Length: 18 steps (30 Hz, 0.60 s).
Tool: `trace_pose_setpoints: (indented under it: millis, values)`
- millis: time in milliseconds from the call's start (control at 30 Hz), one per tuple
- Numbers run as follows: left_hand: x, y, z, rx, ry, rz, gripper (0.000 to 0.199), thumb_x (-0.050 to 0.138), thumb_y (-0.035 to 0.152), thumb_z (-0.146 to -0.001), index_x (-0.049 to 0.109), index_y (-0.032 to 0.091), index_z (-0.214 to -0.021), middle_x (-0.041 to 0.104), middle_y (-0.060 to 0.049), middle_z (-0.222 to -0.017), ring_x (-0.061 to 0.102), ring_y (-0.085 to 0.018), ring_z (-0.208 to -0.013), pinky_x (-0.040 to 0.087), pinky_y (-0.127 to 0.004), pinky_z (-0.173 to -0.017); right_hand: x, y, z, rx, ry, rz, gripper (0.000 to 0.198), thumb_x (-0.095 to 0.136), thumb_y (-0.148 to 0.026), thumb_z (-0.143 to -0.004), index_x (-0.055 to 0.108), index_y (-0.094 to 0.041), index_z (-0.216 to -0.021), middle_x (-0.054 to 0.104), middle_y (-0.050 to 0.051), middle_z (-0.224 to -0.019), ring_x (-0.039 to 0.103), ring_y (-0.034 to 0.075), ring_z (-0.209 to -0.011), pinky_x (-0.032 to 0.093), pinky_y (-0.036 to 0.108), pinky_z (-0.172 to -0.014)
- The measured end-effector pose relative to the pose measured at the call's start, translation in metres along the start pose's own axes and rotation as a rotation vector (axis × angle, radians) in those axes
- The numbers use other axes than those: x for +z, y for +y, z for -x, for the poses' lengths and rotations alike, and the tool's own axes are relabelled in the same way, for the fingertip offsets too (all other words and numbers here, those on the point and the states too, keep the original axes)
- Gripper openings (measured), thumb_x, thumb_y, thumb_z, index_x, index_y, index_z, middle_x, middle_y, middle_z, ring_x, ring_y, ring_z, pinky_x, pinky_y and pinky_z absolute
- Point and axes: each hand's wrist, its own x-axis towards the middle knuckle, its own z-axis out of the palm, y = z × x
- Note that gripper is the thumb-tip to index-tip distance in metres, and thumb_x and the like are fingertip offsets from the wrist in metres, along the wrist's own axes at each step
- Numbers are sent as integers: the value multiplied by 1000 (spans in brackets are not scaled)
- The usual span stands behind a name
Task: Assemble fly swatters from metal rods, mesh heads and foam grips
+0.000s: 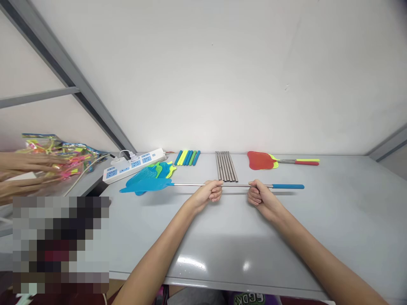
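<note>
A blue fly swatter (235, 185) with a thin metal shaft lies level across both my fists, a little above the grey table. My left hand (208, 194) is closed round the shaft towards its blue paddle, which points left. Nearer the blue grip, my right hand (259, 195) pinches the same shaft. Just beyond my hands, several metal tubes (226, 166) lie in a row. Left of them are several short coloured handles (187, 157) in blue, yellow and green. Loose swatter heads (162, 169) are piled behind the blue paddle, partly hidden by it.
A white power strip (136, 164) with plugs lies at the back left. Swatters with a red paddle (261, 160) and yellow parts rest at the back right. At far left, another person's hands (28, 169) touch bagged colourful items (81, 159). A grey frame post (79, 91) rises there.
</note>
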Motion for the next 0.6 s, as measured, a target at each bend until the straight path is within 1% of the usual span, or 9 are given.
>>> trace_pose_setpoints:
  millis: [267,600]
  values:
    - [-4,6,1,-12,10,-10,40,44,33,-75,21,19,-46,18,8,-35,24,-5,-34,20,-22,-42,-5,-4,-3,-19,-3,0,34,49,-24,-69,28,-20,-43,13,-8,-39,12,6,-36,17,23,-33]
    - [-9,9,2,-9,33,-20,42,46,33,-73,20,19,-45,18,8,-35,22,-4,-34,22,-22,-41,-10,-7,-5,0,-26,-10,36,50,-25,-69,26,-20,-43,13,-8,-39,11,7,-36,18,24,-33]
